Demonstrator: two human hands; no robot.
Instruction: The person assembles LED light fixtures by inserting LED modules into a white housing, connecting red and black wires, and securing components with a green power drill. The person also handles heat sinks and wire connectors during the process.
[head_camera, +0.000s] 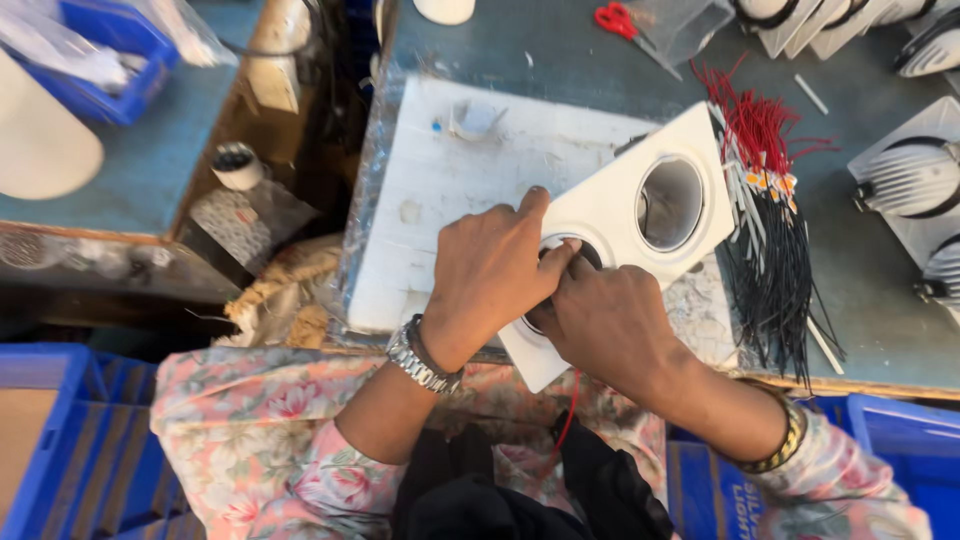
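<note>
A white rectangular lamp frame (620, 205) with two round openings lies tilted on a white foam pad (440, 190). My left hand (490, 270), with a metal watch on its wrist, presses on the frame at the nearer opening, index finger stretched out. My right hand (610, 320), a bangle on its wrist, meets it there with fingertips at the opening's rim. The farther opening (670, 203) is uncovered. What the fingers pinch is hidden.
A bundle of red and black wires (770, 230) lies right of the frame. More white lamp housings (915, 180) sit at the right edge. Red scissors (620, 20) lie at the back. Blue crates (70, 440) stand below the bench.
</note>
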